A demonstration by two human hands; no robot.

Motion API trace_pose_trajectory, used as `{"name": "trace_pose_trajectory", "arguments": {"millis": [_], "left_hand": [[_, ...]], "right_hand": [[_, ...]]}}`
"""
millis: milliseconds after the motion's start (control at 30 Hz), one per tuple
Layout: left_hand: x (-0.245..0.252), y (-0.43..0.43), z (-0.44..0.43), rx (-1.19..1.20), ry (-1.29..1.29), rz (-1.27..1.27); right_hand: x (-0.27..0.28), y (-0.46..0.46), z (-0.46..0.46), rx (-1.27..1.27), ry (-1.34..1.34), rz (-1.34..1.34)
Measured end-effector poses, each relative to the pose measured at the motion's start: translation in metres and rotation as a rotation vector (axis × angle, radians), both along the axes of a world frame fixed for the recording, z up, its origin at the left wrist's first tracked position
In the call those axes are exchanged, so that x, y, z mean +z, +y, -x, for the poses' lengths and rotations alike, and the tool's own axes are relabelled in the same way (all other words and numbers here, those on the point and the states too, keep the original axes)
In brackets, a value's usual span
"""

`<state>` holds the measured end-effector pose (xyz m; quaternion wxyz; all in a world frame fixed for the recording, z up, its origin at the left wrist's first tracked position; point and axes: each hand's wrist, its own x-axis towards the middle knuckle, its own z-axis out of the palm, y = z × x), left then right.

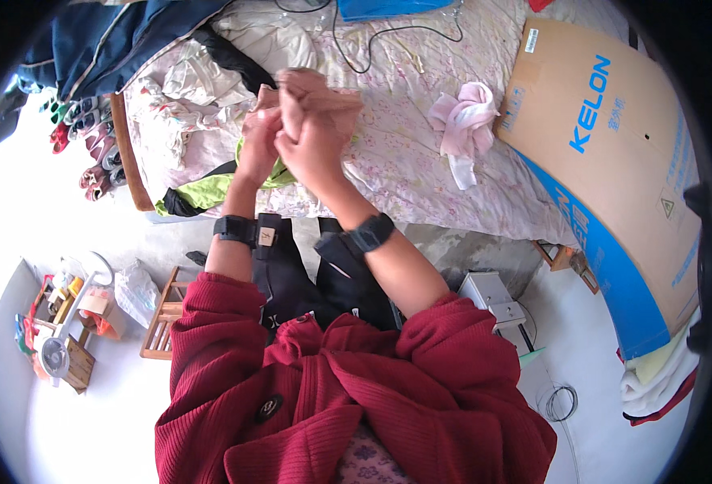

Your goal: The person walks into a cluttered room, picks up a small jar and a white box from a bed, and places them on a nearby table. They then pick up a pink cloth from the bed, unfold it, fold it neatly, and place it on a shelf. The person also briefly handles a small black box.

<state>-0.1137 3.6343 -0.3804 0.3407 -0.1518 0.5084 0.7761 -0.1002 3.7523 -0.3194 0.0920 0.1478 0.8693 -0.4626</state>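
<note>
Both hands hold a dusty-pink cloth garment up above the bed. My left hand grips its left part, with the thumb near the top edge. Close beside it, touching or almost touching, my right hand is closed on a bunched fold of the same cloth. Part of the garment is blurred, and its kind cannot be told. Beneath the hands lies a lime-green and black garment at the bed's near edge. A crumpled pale-pink cloth rests on the floral bedsheet to the right.
A large Kelon cardboard box leans over the bed's right side. Navy clothing and white cloths lie at the upper left. A black cable crosses the sheet. Shoes, a wooden rack and a small fan stand left.
</note>
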Motion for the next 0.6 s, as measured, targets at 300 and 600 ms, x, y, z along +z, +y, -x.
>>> {"name": "trace_pose_trajectory", "arguments": {"millis": [300, 600], "left_hand": [[-0.014, -0.067, 0.003, 0.071, -0.337, 0.096], [-0.02, -0.048, -0.006, 0.066, 0.165, 0.116]], "right_hand": [[-0.027, -0.055, -0.012, 0.309, -0.113, 0.155], [-0.043, -0.003, -0.019, 0.352, -0.04, -0.132]]}}
